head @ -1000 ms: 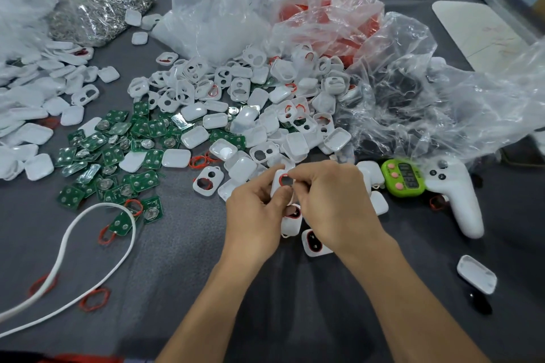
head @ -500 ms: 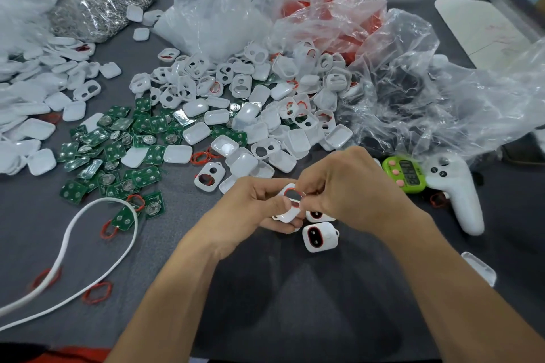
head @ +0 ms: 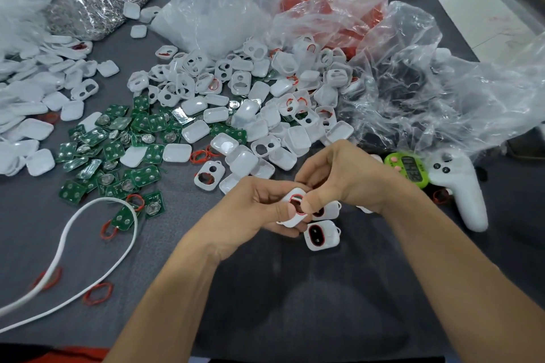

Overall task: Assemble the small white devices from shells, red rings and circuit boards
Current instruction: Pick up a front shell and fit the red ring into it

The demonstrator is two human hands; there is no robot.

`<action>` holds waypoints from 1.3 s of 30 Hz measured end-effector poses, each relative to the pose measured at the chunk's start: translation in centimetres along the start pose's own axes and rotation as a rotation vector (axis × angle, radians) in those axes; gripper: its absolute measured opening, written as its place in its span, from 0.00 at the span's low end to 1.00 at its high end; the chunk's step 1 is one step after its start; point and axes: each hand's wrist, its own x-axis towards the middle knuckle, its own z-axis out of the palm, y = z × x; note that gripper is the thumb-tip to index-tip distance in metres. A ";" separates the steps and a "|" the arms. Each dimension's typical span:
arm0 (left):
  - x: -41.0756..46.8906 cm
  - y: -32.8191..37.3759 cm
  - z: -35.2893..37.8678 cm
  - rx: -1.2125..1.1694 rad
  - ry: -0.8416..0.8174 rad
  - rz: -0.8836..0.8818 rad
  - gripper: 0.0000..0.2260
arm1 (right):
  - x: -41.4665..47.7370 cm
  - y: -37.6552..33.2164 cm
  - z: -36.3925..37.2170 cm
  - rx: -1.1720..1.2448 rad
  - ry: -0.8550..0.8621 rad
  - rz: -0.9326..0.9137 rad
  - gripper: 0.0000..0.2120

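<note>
We grip a white shell (head: pixel 295 209) in our left hand (head: pixel 253 209). Our right hand (head: pixel 345 177) pinches its red ring (head: pixel 295 199). A finished device (head: pixel 321 235) lies just near.

Bright, even overhead light, soft shadows, glare on plastic bags (head: pixel 324 9), wide-angle edge warping.

The right hand (head: pixel 345 180) covers the top of the shell (head: pixel 295 209) that both hands hold, and its thumb hides part of the red ring (head: pixel 295 198). Behind that thumb a second device (head: pixel 328 211) shows only in part. The cable (head: pixel 88 244) runs off the left edge. Wrinkled bags (head: pixel 413 91) blur whatever lies inside them. The timer (head: pixel 411 169) digits are too small to read. The pad (head: pixel 486 23) is cut by the right edge.
</note>
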 end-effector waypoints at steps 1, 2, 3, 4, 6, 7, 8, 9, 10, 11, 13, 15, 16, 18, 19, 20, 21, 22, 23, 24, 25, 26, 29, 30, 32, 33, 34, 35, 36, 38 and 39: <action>0.1 -0.1 0.0 -0.004 0.008 0.002 0.14 | 0.1 0.1 0.2 0.033 -0.006 -0.010 0.17; 0.2 -0.3 -0.1 -0.009 0.019 0.004 0.13 | 0.1 0.3 0.3 0.071 -0.005 -0.019 0.16; 0.3 -0.4 -0.2 -0.014 0.032 0.008 0.13 | 0.1 0.4 0.5 0.116 -0.001 -0.024 0.15; 0.5 -0.4 -0.2 -0.021 0.045 0.013 0.14 | 0.1 0.5 0.6 0.160 0.005 -0.025 0.15; 0.7 -0.5 -0.2 -0.025 0.077 0.017 0.14 | 0.1 0.6 1.0 0.215 0.033 -0.030 0.14; 0.8 -0.4 -0.2 -0.026 0.097 0.016 0.14 | 0.2 0.6 1.1 0.230 0.055 -0.037 0.14; 0.9 -0.4 -0.2 -0.038 0.117 0.010 0.14 | 0.2 0.7 1.3 0.247 0.078 -0.042 0.14; 1.0 -0.3 -0.2 -0.060 0.134 0.000 0.13 | 0.3 0.7 1.5 0.265 0.105 -0.042 0.14; 1.0 -0.2 -0.2 -0.083 0.146 -0.007 0.12 | 0.3 0.6 1.6 0.283 0.137 -0.043 0.15; 1.1 0.0 -0.2 -0.100 0.156 -0.007 0.11 | 0.4 0.7 1.7 0.297 0.168 -0.046 0.15; 1.4 0.3 -0.1 -0.111 0.186 0.013 0.09 | 0.6 0.6 1.8 0.319 0.214 -0.072 0.15; 2.0 0.7 -0.1 -0.081 0.225 0.050 0.11 | 0.7 0.4 1.7 0.349 0.252 -0.108 0.15; 2.3 1.0 0.0 -0.061 0.245 0.072 0.10 | 0.9 0.3 1.6 0.374 0.263 -0.126 0.15; 3.1 1.3 0.2 -0.052 0.298 0.105 0.10 | 1.5 0.0 1.4 0.438 0.282 -0.150 0.14; 3.6 1.5 0.3 -0.057 0.334 0.119 0.10 | 1.9 0.0 1.3 0.466 0.299 -0.165 0.14; 4.1 1.8 0.3 -0.047 0.364 0.138 0.09 | 2.4 0.1 1.1 0.494 0.312 -0.191 0.14; 4.7 2.0 0.3 -0.017 0.384 0.158 0.09 | 2.8 0.2 1.1 0.518 0.318 -0.224 0.14; 5.3 2.1 0.2 0.029 0.401 0.178 0.10 | 3.3 0.3 1.1 0.533 0.331 -0.253 0.14; 5.9 2.4 0.1 0.074 0.418 0.208 0.11 | 3.8 0.5 1.0 0.541 0.355 -0.280 0.14; 6.6 2.5 -0.1 0.106 0.435 0.239 0.11 | 4.3 0.7 0.9 0.544 0.386 -0.303 0.13; 7.1 2.4 -0.2 0.102 0.449 0.261 0.12 | 4.7 1.0 1.0 0.538 0.423 -0.318 0.13; 7.6 2.3 -0.2 0.085 0.462 0.279 0.14 | 5.1 1.3 1.0 0.519 0.469 -0.328 0.13; 8.3 1.7 -0.2 0.084 0.468 0.316 0.17 | 6.1 2.4 1.2 0.453 0.551 -0.346 0.12; 8.3 1.5 -0.4 0.081 0.449 0.315 0.16 | 6.2 2.7 1.1 0.467 0.540 -0.360 0.12; 8.2 1.5 -0.9 0.055 0.407 0.307 0.13 | 6.2 3.0 0.8 0.534 0.476 -0.394 0.13; 8.3 1.5 -1.1 0.063 0.406 0.311 0.12 | 6.3 3.1 0.5 0.564 0.437 -0.413 0.13; 8.3 1.4 -1.4 0.086 0.415 0.321 0.11 | 6.3 3.2 0.3 0.585 0.400 -0.429 0.14; 8.3 1.4 -1.5 0.112 0.428 0.335 0.11 | 6.3 3.2 0.2 0.599 0.367 -0.442 0.15; 8.4 1.4 -1.5 0.130 0.436 0.348 0.11 | 6.3 3.3 0.1 0.603 0.349 -0.451 0.17; 8.4 1.3 -1.5 0.149 0.436 0.354 0.12 | 6.2 3.3 0.2 0.593 0.373 -0.463 0.19; 8.4 1.3 -1.4 0.155 0.433 0.353 0.13 | 6.2 3.4 0.2 0.597 0.402 -0.466 0.19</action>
